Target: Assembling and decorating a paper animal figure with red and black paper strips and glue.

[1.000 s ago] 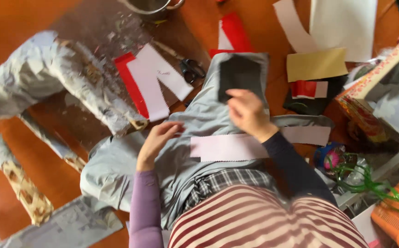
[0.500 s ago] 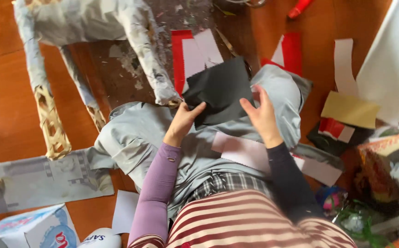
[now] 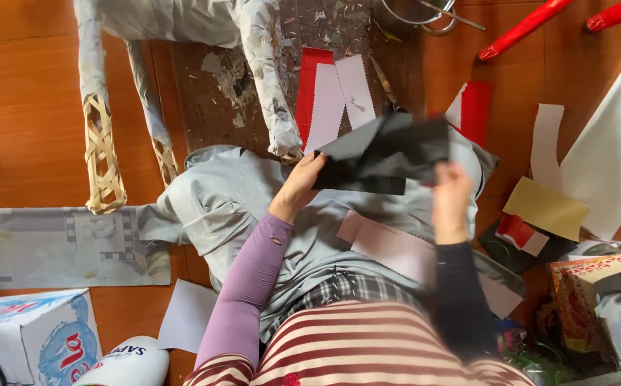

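Your left hand (image 3: 302,184) pinches the lower left edge of a black sheet (image 3: 389,154); your right hand (image 3: 452,200), blurred, grips its right edge. The sheet is thin, matte, creased and buckled, and you hold it raised above your lap.

Under it: grey cloth (image 3: 232,200), soft and wrinkled, over your knees, bearing a pale pink strip (image 3: 389,246) with a pinked edge.

Beyond: red and white strips (image 3: 332,93), zigzag-cut, their lower ends hidden by the sheet.

Left: a papered frame (image 3: 260,64), newsprint-grey, its woven cane (image 3: 103,154) bare at the feet; top cut off.

Right: a tan card (image 3: 546,209), large white sheets (image 3: 610,150), two red handles (image 3: 525,27), a patterned box (image 3: 589,293) partly out of view.

Lower left: a carton (image 3: 31,336), cut off.

Floor (image 3: 17,93): glossy orange wood.
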